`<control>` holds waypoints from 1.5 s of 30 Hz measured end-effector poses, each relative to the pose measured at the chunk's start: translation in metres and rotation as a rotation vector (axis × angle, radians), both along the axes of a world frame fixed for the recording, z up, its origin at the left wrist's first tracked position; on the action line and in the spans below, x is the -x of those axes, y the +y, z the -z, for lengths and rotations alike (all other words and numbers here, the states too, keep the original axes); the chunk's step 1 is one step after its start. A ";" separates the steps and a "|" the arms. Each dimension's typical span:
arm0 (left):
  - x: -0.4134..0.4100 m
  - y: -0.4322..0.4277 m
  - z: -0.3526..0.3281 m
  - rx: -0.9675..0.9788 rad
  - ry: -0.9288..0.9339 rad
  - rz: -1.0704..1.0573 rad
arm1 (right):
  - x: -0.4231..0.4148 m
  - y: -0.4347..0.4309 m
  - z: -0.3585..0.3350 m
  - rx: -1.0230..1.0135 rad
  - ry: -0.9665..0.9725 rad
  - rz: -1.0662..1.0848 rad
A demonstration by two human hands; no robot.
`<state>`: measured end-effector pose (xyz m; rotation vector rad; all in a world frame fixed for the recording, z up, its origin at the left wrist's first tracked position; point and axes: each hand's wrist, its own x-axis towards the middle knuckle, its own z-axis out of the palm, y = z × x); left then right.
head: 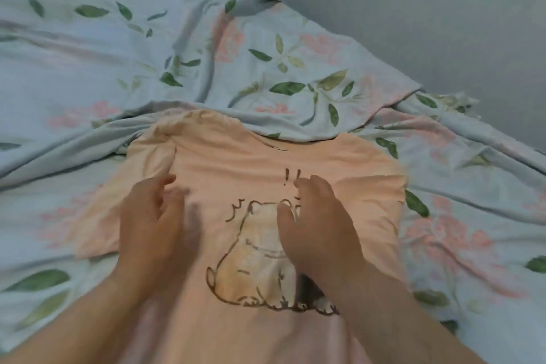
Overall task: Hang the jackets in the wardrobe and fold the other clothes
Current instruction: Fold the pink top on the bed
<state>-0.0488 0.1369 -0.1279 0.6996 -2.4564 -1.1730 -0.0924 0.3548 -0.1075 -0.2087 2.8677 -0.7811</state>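
Open-fingered, left hand (147,227) and right hand (319,224) rest on one peach T-shirt (236,162).

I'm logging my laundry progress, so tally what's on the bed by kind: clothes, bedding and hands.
T-shirt: 1
Quilt: 1
Bed sheet: 1
Hands: 2 (left hand, right hand)
Total: 5

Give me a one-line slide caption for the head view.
Left hand and right hand rest on a peach T-shirt with a cartoon print, spread on floral bedding.
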 end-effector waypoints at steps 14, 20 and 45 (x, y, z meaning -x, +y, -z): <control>-0.025 -0.151 0.004 -0.327 -0.473 0.071 | -0.044 -0.205 0.074 0.096 0.131 -0.300; -0.016 -0.171 0.002 -0.656 -0.348 -0.088 | -0.046 -0.209 0.075 0.017 0.161 -0.284; -0.002 -0.134 -0.030 -1.197 -0.128 0.098 | -0.029 -0.202 0.027 1.189 -0.529 0.178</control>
